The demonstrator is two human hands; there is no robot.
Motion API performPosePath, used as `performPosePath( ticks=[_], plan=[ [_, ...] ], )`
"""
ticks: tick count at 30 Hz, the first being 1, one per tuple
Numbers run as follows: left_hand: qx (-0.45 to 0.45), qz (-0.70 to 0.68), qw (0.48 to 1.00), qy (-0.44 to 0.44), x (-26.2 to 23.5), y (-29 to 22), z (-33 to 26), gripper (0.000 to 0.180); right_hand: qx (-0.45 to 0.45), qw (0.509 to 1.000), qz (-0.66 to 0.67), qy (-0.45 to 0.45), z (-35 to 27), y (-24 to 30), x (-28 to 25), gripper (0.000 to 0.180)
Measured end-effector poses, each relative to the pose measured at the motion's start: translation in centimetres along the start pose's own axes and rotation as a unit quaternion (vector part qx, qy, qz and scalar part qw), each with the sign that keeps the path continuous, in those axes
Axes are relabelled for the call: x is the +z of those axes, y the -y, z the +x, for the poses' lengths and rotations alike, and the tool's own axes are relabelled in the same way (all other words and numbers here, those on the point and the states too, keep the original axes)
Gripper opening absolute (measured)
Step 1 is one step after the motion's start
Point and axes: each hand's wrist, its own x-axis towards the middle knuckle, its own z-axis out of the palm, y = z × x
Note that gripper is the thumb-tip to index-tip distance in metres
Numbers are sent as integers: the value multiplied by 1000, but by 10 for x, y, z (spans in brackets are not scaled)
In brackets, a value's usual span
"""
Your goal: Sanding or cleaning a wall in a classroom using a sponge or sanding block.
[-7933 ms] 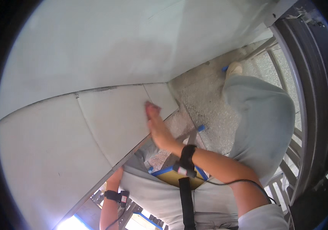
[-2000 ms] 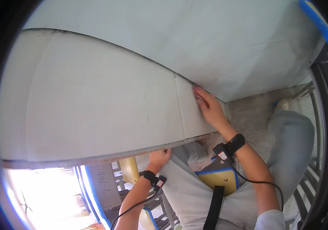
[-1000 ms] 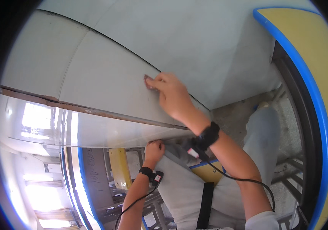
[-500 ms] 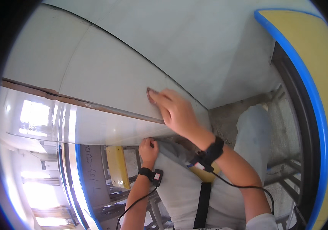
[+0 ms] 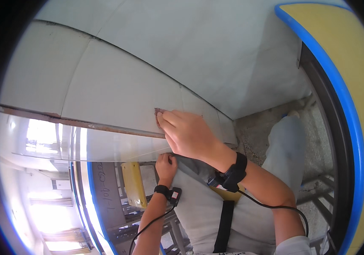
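Note:
On the pale tiled ledge [image 5: 114, 85], my right hand [image 5: 190, 134] pinches a small, rough reddish-brown pad [image 5: 158, 117] between thumb and fingers. The pad touches the tile, and part of it is hidden under the fingertips. I cannot make out what it is made of. My left hand [image 5: 165, 168] rests curled on my left knee, close to the lower face of the tiled wall. Its fingers are bent in, with nothing showing in them. Each wrist wears a black strap with a small device and a cable.
The ledge has a chipped brown front edge [image 5: 84, 124], with a glossy tiled face below. A yellow desk top with blue edging [image 5: 339, 46] stands at the right on a dark frame. A yellow seat [image 5: 133, 185] and a blue-edged desk [image 5: 105, 195] are at the left.
My right hand has slid left and slightly nearer along the ledge with the brown pad. My left hand stays on the knee. The view has shifted a little.

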Motion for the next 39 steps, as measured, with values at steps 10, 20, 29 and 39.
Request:
performPosePath(
  ticks=[10,20,29,39],
  plan=[
    [0,4,1000,14,0,0,2,6,144,968,184,-94,-3,-35,18,21],
    [18,35,999,35,4,3,2,6,62,974,196,-100,-6,-47,23,23],
    [-8,43,997,69,2,1,3,11,24,987,148,-55,-9,-51,11,21],
    [19,49,996,68,7,8,3,20,35,986,149,-61,-7,-47,8,17]
  ],
)
